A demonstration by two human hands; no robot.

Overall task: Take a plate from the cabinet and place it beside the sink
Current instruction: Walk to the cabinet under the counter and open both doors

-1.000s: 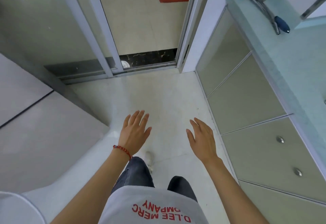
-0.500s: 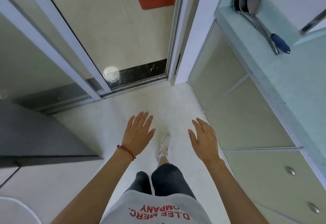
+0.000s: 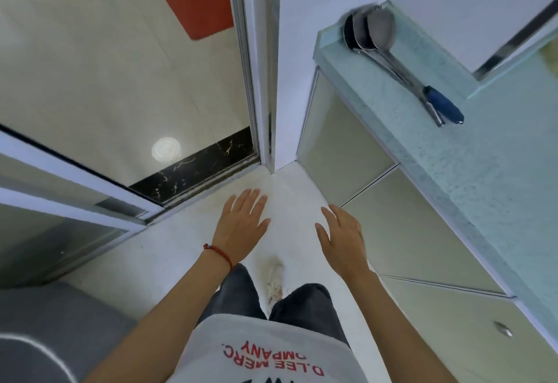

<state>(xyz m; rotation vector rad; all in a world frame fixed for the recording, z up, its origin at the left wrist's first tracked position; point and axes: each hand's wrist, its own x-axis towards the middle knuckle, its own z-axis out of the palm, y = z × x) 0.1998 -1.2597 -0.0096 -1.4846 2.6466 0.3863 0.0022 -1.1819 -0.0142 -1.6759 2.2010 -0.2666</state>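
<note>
Both empty, fingers spread: left hand (image 3: 241,225), right hand (image 3: 342,236); steel ladles (image 3: 370,31) on speckled counter (image 3: 498,153)

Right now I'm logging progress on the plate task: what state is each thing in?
left hand: open, empty
right hand: open, empty
cabinet doors: closed
ladles: lying on countertop
sliding door: partly open
plate: not in view
</note>
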